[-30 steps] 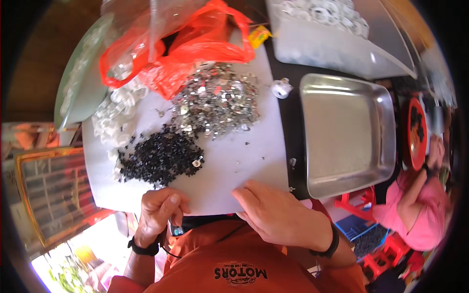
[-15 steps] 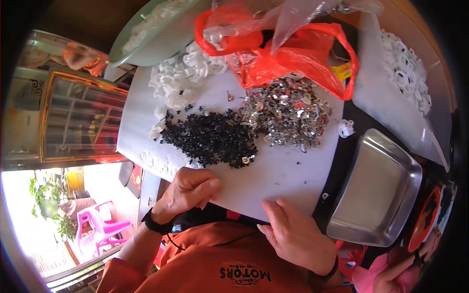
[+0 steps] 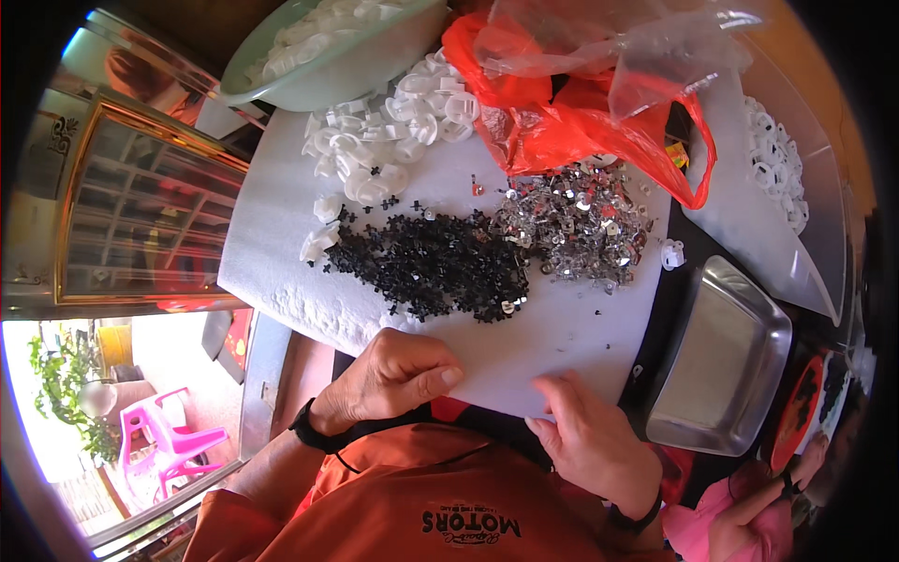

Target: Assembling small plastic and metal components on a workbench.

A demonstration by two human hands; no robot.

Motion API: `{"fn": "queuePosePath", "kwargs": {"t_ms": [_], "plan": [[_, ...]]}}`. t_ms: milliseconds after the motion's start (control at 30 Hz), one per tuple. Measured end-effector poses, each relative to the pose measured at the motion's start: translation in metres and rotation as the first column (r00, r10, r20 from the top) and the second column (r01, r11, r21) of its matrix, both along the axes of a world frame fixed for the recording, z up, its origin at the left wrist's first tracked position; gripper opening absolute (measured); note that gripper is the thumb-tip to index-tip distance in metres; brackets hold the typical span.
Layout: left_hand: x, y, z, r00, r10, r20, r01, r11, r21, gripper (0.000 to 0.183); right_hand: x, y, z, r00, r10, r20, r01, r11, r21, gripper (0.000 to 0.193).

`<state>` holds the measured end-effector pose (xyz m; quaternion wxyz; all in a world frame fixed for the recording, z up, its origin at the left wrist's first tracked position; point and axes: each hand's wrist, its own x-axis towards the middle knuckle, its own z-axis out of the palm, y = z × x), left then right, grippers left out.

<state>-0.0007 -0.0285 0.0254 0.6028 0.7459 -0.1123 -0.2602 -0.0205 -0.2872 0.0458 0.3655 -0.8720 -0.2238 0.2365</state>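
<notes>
My left hand point(image 3: 398, 375) is closed at the near edge of the white foam sheet point(image 3: 281, 253), thumb against curled fingers. Whatever it may hold is hidden. My right hand point(image 3: 595, 445) is at the same edge, farther right, with thumb and forefinger apart and nothing visible between them. Beyond my left hand lies a heap of small black cross-shaped parts point(image 3: 426, 262). It meets a pile of small shiny metal pieces point(image 3: 590, 225) on its right. White plastic ring-like parts point(image 3: 365, 155) are heaped behind the black ones.
A pale green bowl point(image 3: 248, 89) of white parts stands at the back left. Red plastic bags point(image 3: 562, 131) lie behind the metal pile. To the right are a steel tray point(image 3: 721, 361) and a clear bag of white rings point(image 3: 740, 215). Another person's arm point(image 3: 763, 506) shows at lower right.
The whole view has shifted, so the table and its heaps appear farther right. Both hands keep nearly the same pose and place along the sheet's near edge.
</notes>
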Motion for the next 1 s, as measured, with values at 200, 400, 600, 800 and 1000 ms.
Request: {"fn": "queuePosePath", "kwargs": {"t_ms": [200,400,600,800,1000], "plan": [[0.0,0.01,-0.014,0.981,-0.082,0.173,0.103,0.988,-0.117,0.022,-0.006,0.015,0.001,0.995,-0.086,0.04,0.09,0.99,-0.109,0.027],[0.003,0.015,-0.021,0.961,-0.06,0.268,0.129,0.961,-0.245,0.02,-0.002,0.034,0.009,0.985,-0.129,0.115,0.156,0.952,-0.263,0.021],[0.002,0.016,-0.024,0.94,-0.022,0.339,0.141,0.933,-0.331,0.017,0.019,0.055,0.029,0.981,-0.029,0.191,0.105,0.91,-0.401,0.02],[0.003,0.023,-0.029,0.936,-0.051,0.348,0.172,0.929,-0.327,0.019,0.061,0.078,0.084,0.868,-0.153,0.473,0.283,0.934,-0.217,0.025],[0.0,0.019,-0.031,0.951,-0.022,0.307,0.132,0.93,-0.342,0.021,0.117,0.041,0.097,0.712,-0.043,0.701,0.468,0.772,-0.429,0.027]]}}
